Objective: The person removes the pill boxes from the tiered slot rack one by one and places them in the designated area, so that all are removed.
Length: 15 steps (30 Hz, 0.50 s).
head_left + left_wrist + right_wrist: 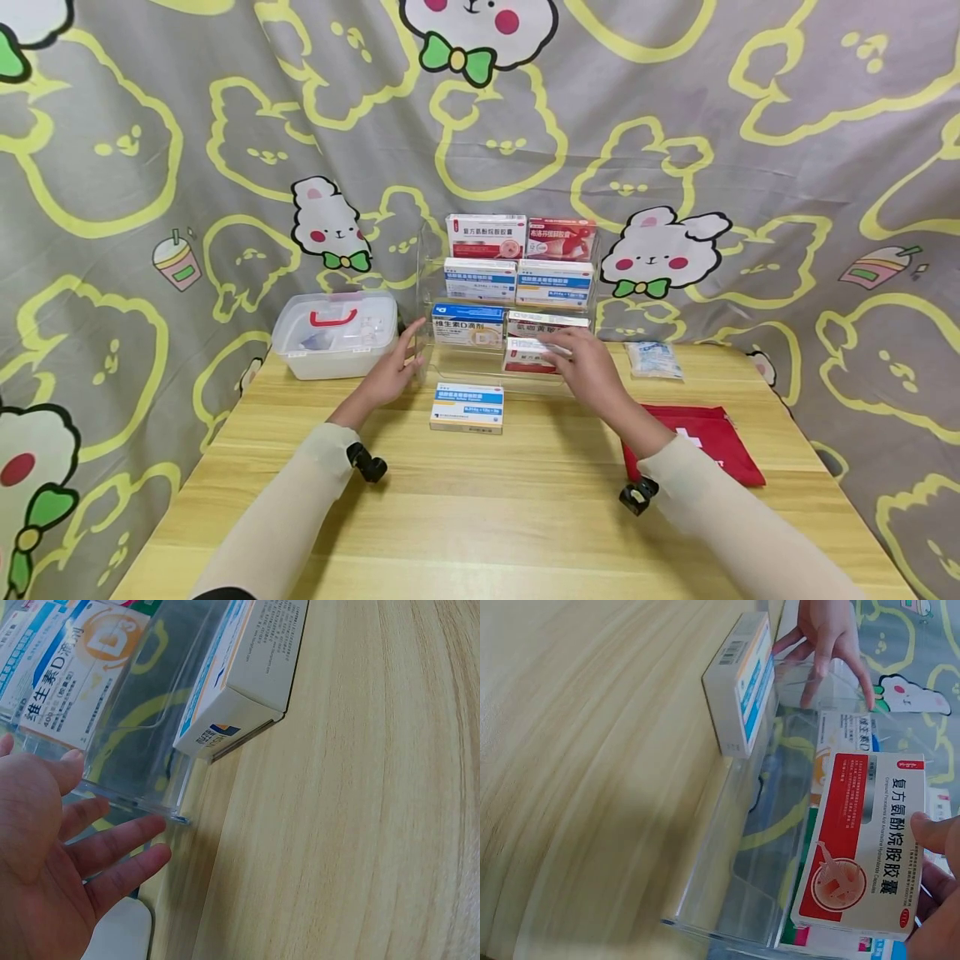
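Observation:
My right hand (588, 367) grips a red-and-white medicine box (862, 847) by one edge, thumb on its printed face. That box is at the right half of a clear tiered display rack (465, 362), in front of another box (547, 320). At the rack's left side is my left hand (390, 375), its fingers spread and holding nothing; whether they touch the plastic is hard to tell. A blue-and-white vitamin D box (468, 327) stands on the tier beside it. On the table before the rack is a blue-and-white medicine box (467, 408).
Upper tiers carry more medicine boxes, including a red one (562, 239) at top right. A lidded plastic case (337, 333) with a red handle stands left. To the right lie a small clear packet (654, 360) and a red pouch (712, 442). A patterned curtain (510, 167) hangs behind.

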### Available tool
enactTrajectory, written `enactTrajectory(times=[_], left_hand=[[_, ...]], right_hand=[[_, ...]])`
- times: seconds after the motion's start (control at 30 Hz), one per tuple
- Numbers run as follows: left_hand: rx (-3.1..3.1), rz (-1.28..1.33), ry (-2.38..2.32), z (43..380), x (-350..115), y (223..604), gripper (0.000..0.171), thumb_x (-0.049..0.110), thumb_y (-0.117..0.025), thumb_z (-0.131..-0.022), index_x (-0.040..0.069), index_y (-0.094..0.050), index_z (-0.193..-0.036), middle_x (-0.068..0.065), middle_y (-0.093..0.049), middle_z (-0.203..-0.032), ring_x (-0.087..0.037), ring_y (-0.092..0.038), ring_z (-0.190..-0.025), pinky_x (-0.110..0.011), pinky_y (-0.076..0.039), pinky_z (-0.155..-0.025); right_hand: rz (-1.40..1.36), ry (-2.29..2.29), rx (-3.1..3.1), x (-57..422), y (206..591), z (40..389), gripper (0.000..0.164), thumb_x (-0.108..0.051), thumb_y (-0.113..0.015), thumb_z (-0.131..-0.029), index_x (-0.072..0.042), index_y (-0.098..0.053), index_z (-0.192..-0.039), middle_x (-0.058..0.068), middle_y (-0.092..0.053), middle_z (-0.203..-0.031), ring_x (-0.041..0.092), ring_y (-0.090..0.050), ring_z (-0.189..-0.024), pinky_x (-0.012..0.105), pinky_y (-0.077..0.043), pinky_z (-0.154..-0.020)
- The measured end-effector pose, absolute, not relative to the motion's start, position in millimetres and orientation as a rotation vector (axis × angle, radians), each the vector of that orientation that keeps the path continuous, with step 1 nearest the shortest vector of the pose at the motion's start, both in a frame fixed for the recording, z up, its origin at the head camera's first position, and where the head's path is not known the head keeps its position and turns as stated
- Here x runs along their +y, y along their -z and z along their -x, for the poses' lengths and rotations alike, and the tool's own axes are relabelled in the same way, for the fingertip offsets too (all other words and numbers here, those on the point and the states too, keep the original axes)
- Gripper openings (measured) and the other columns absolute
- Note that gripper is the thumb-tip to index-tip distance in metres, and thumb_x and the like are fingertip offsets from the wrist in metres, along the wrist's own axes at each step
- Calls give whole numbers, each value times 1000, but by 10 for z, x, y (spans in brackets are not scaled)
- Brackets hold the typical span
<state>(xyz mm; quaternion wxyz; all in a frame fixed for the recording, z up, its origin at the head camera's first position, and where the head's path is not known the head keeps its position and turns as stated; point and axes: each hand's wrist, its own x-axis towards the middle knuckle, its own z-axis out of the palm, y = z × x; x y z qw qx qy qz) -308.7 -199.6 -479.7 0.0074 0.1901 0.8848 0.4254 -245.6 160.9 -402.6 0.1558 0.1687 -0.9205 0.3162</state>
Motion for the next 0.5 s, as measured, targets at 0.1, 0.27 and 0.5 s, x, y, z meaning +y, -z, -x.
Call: enactTrajectory(times=[0.1,0.27,0.5], left_hand=[[2765,-589,-1332,3089,-2001,4801,74,8,-50,-109,32,-8,-166,-29,-41,-158,-43,-47,-142,-38,-52,-57],[2759,-592,-1337,3082,-2004,4797,74,10,-50,-110,34,-8,-166,-29,-41,-157,-43,-47,-142,-37,-51,-56],[2754,-597,-1344,3076,-2008,4791,75,10,-50,-109,36,-8,-166,-30,-42,-157,-43,-47,-142,-36,-49,-54]], right_hand=[[-525,-885,-2620,1615,4010,2423,30,-16,-75,-96,-12,-76,-126,11,-71,-123,32,-63,-117,51,-54,-94],[-569,-853,-2613,1627,4039,2366,29,-15,-76,-95,-11,-76,-124,11,-72,-121,32,-64,-114,51,-55,-92],[-551,-880,-2678,1649,4185,2289,25,-17,-73,-98,-10,-77,-122,9,-71,-118,29,-63,-110,48,-55,-92]])
